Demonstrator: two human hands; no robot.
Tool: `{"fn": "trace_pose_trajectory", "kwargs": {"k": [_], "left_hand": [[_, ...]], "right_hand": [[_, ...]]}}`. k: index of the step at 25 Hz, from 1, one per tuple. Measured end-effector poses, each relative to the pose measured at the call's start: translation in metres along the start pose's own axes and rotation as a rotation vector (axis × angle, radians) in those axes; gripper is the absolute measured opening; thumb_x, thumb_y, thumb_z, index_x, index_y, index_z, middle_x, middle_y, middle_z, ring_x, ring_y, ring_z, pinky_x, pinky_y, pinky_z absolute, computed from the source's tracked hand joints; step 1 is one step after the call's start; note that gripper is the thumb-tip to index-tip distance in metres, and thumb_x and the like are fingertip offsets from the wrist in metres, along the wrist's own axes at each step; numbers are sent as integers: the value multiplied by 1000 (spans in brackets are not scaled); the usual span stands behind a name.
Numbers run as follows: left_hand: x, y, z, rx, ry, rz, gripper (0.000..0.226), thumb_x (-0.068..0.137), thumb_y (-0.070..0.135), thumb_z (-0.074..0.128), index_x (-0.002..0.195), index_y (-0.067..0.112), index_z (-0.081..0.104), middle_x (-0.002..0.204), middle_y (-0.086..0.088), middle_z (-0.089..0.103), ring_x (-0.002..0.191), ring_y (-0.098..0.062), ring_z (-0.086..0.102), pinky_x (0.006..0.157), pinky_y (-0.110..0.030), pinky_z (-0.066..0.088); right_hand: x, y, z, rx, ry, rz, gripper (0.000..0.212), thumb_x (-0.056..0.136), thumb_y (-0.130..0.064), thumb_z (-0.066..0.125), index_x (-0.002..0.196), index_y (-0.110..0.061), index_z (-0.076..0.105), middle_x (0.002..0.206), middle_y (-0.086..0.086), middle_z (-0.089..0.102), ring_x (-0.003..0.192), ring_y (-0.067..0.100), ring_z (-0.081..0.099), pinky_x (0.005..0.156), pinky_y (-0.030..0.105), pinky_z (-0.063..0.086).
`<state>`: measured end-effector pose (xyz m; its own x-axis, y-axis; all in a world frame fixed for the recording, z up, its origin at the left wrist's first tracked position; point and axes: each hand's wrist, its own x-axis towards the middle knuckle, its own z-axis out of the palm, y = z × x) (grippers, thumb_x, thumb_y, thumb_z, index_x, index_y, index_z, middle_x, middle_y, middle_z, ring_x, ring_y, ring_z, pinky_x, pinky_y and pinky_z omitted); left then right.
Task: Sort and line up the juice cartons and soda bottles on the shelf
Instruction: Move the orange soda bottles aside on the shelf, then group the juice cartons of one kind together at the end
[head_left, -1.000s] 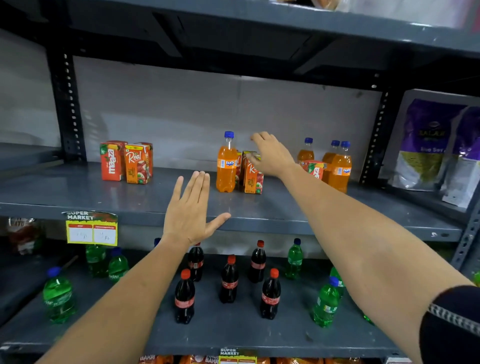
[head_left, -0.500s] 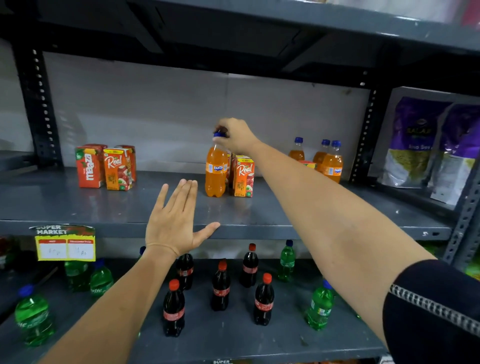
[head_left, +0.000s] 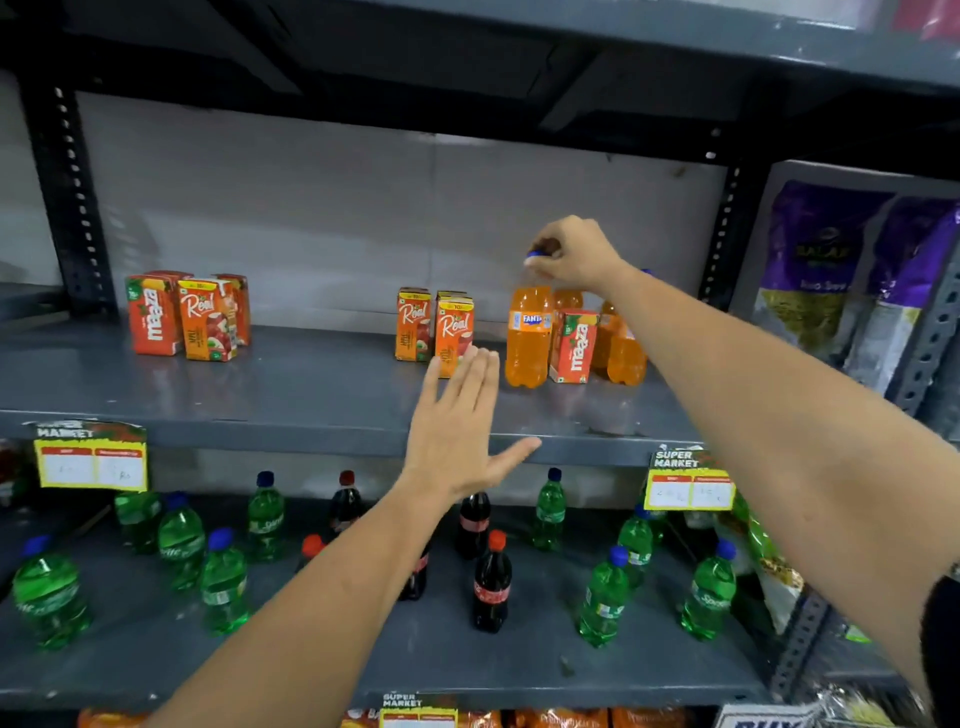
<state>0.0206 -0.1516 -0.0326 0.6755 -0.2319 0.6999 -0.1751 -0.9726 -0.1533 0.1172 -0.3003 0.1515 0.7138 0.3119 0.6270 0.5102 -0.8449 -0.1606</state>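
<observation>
My right hand (head_left: 576, 252) pinches the blue cap of an orange Fanta bottle (head_left: 529, 338) that stands on the grey middle shelf (head_left: 311, 395). A red Maaza carton (head_left: 573, 347) stands right beside it, with more orange bottles (head_left: 623, 348) behind, partly hidden by my forearm. Two orange Real cartons (head_left: 439, 327) stand just left of the bottle. At the shelf's left end sits another group of cartons (head_left: 187, 317), Maaza and Real. My left hand (head_left: 460, 431) hovers flat and open in front of the shelf edge, holding nothing.
The lower shelf (head_left: 363, 670) holds scattered green bottles (head_left: 223, 582) and dark cola bottles (head_left: 491, 582). Yellow price tags (head_left: 91, 457) hang on the shelf edge. Purple snack bags (head_left: 831, 280) fill the bay to the right. A perforated upright (head_left: 722, 228) bounds the shelf.
My right hand took the Fanta bottle by its cap and carried it right, from beside the Real cartons to next to the Maaza carton. The view shifted right.
</observation>
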Motion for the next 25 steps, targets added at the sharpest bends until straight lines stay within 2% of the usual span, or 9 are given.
{"fn": "trace_pose_trajectory", "kwargs": {"k": [5, 8, 10, 13, 16, 20, 22, 25], "left_hand": [[14, 17, 12, 87, 9, -70, 102, 82, 78, 11, 151, 4, 13, 159, -12, 16, 148, -23, 7, 119, -51, 2], [13, 17, 11, 115, -2, -75, 101, 82, 78, 13, 149, 3, 20, 157, -12, 25, 147, -23, 16, 118, -51, 8], [13, 18, 12, 121, -9, -67, 100, 82, 77, 14, 148, 2, 24, 155, -13, 30, 146, -24, 21, 118, -51, 10], [12, 19, 10, 109, -9, -80, 101, 82, 78, 13, 147, 1, 27, 154, -14, 32, 145, -25, 22, 118, -50, 11], [7, 14, 6, 110, -28, -72, 103, 81, 78, 13, 147, 0, 25, 154, -15, 31, 145, -25, 22, 117, -50, 11], [-8, -13, -2, 122, -74, -54, 107, 78, 81, 12, 146, 0, 27, 152, -16, 36, 144, -25, 27, 118, -50, 9], [-15, -31, -6, 114, -83, -65, 108, 78, 82, 12, 146, 0, 29, 152, -15, 36, 144, -25, 28, 118, -49, 6], [-31, -69, -19, 145, -83, -90, 109, 77, 82, 9, 146, -1, 30, 151, -15, 38, 143, -25, 28, 118, -48, 5]], "right_hand": [[5, 31, 20, 39, 15, 27, 30, 87, -20, 64, 110, 0, 65, 113, 19, 67, 106, 29, 61, 81, 26, 43], [10, 40, 17, 74, -106, 17, 41, 86, -26, 65, 120, -5, 57, 119, 13, 63, 104, 24, 59, 79, 25, 44], [8, 50, 8, 120, -179, -8, 49, 84, -24, 64, 128, -5, 50, 127, 13, 59, 112, 24, 58, 83, 25, 45], [0, 64, 10, -22, -309, -46, 54, 86, -21, 60, 134, -4, 42, 134, 16, 53, 119, 28, 53, 90, 32, 45], [-8, 79, 22, -216, -453, -42, 46, 84, -18, 64, 126, -6, 48, 126, 15, 57, 107, 27, 55, 81, 33, 45], [-10, 77, 10, -334, -448, -129, 45, 80, -23, 71, 120, -7, 58, 121, 15, 63, 109, 30, 59, 92, 38, 48], [-16, 70, -6, -300, -490, -132, 44, 80, -26, 72, 119, -7, 61, 118, 12, 66, 107, 27, 61, 95, 38, 50], [-27, 38, -14, -124, -557, -144, 39, 77, -23, 76, 112, -7, 66, 109, 8, 71, 99, 23, 66, 94, 38, 52]]}}
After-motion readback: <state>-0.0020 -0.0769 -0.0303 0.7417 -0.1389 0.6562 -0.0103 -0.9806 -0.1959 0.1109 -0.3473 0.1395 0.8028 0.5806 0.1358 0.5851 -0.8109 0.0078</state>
